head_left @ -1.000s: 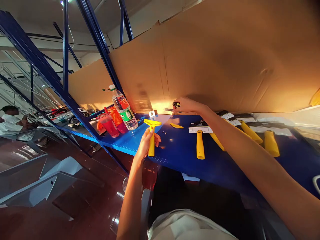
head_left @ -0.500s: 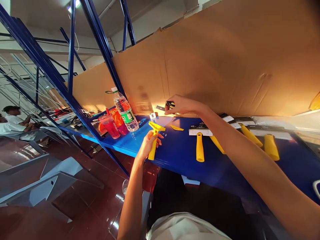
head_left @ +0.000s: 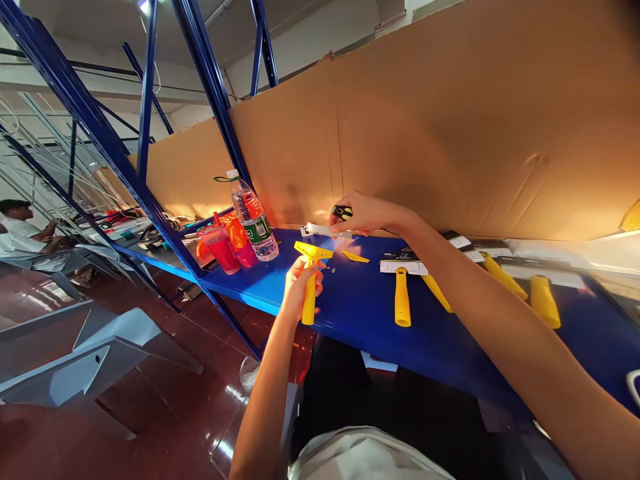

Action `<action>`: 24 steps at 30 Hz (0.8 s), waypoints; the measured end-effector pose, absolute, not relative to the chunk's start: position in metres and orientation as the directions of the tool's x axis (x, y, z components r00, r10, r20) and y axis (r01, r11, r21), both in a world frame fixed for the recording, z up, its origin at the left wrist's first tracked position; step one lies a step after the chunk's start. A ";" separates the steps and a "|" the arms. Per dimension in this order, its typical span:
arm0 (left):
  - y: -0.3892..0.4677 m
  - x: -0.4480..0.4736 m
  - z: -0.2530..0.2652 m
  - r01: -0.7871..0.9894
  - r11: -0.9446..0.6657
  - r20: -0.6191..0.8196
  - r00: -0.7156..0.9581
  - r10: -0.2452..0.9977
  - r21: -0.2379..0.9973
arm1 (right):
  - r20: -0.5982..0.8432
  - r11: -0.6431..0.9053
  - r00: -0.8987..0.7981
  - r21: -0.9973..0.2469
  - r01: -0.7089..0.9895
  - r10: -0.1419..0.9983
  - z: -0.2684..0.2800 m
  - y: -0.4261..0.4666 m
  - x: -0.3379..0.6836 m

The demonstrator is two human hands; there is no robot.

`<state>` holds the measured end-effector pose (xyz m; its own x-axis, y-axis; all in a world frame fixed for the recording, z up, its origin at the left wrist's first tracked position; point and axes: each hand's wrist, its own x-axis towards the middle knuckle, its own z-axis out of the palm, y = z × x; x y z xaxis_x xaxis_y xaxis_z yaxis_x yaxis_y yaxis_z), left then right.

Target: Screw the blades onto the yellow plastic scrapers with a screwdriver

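My left hand (head_left: 303, 283) is closed round the handle of a yellow T-shaped scraper (head_left: 310, 300), its wide head up and without a visible blade. Near the cardboard, my right hand (head_left: 363, 212) is closed with a short black-and-yellow tool (head_left: 343, 213) in its grip; its exact kind is unclear. Just under those fingers is a pale flat metal strip (head_left: 323, 231), and I cannot tell whether they pinch it or only touch it. A loose yellow plastic piece (head_left: 356, 257) lies between the hands, beside tiny screws (head_left: 333, 270).
Several finished-looking scrapers with yellow handles (head_left: 403, 300) and black-and-white heads lie to the right. A water bottle (head_left: 257, 233) and a red cup (head_left: 223, 250) stand left on the blue table (head_left: 350, 313). Cardboard (head_left: 425, 133) walls the back. A person (head_left: 25, 230) sits far left.
The strip by my right hand has come down to table level, beside where the small white piece lay. My left hand has turned the scraper slightly more upright.
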<state>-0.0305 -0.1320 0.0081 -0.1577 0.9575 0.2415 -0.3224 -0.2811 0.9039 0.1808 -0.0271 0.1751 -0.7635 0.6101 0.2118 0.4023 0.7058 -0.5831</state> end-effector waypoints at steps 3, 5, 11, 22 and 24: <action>-0.134 -0.024 0.007 -0.330 -0.290 0.260 -0.132 0.956 0.898 | 0.195 0.720 -0.768 -0.541 0.434 0.610 0.180 -0.037 0.179; -0.137 -0.024 0.005 -0.308 -0.293 0.273 -0.106 0.956 0.905 | 0.188 0.726 -0.768 -0.518 0.452 0.612 0.181 -0.041 0.178; -0.139 -0.032 -0.003 -0.205 -0.212 0.196 -0.095 0.976 0.956 | 0.141 0.728 -0.823 -0.564 0.390 0.551 0.173 -0.038 0.170; -0.133 -0.028 -0.005 -0.148 -0.208 0.206 -0.033 0.978 0.967 | 0.047 0.750 -0.829 -0.458 0.477 0.557 0.164 -0.029 0.161; -0.133 -0.025 -0.003 -0.124 -0.220 0.221 0.000 0.975 0.968 | 0.068 0.772 -0.838 -0.435 0.464 0.542 0.163 -0.026 0.160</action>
